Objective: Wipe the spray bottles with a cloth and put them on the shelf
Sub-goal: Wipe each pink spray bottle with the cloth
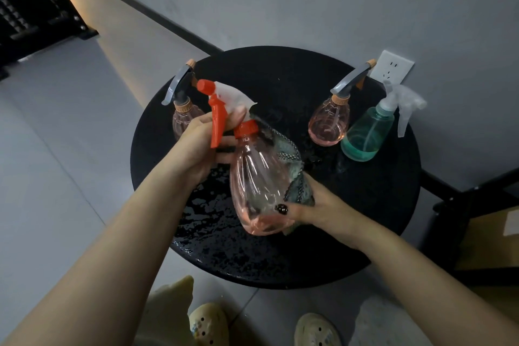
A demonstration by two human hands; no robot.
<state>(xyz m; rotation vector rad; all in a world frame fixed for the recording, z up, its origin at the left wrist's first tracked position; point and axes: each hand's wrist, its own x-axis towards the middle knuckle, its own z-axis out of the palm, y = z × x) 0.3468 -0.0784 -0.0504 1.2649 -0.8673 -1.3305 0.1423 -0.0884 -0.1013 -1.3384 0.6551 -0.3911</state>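
Holding a pink bottle (pixel 259 177) tilted over a round black table (pixel 379 191), I grip it with both hands. My left hand (pixel 200 146) closes around the neck, fingers curled under the orange trigger (pixel 217 126), thumb against the white sprayer head. My right hand (pixel 317 209) presses a cloth (pixel 295 174) against the bottle's far side; its fingers lie hidden behind cloth and bottle, and only the thumb shows, with a dark painted nail.

The cloth is mostly covered, a crumpled greenish-grey fabric with a speckled edge; I cannot make out its full shape. The bottle is clear, rose-tinted plastic, pear-shaped with soft vertical ribs, an orange collar and nozzle. Whether it holds liquid is hard to tell.

The tabletop looks matte and rough, glistening with scattered wet patches near me. Three more bottles stand on it: a small pink one (pixel 184 121) at left, partly behind my left hand, grey trigger up; another small pink one (pixel 328 123) at right; and just beside it a teal bottle (pixel 368 135) with a frosted sprayer. A white wall socket (pixel 393 67) sits behind them. A black shelf (pixel 31 3) is cut off at the upper left corner. At the bottom edge, pale clogs (pixel 209 326) are partly cropped.
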